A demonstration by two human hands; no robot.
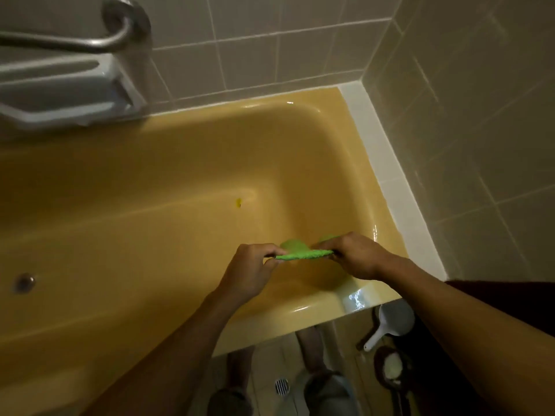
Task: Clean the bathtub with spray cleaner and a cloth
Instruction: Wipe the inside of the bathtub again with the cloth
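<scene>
Left hand (252, 271), right hand (357, 256) — pinching cloth (303, 254) (over bathtub (150, 190))

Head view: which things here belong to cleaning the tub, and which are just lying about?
Job: green cloth, pinched by the left hand and right hand; yellow bathtub. No spray bottle shows.
Lying about: white scoop beside the tub, floor drain, grab bar, white wall shelf.

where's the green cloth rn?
Head view, centre-right: the green cloth is held between the left hand and right hand, each pinching one end, above the yellow bathtub near its right end.
</scene>
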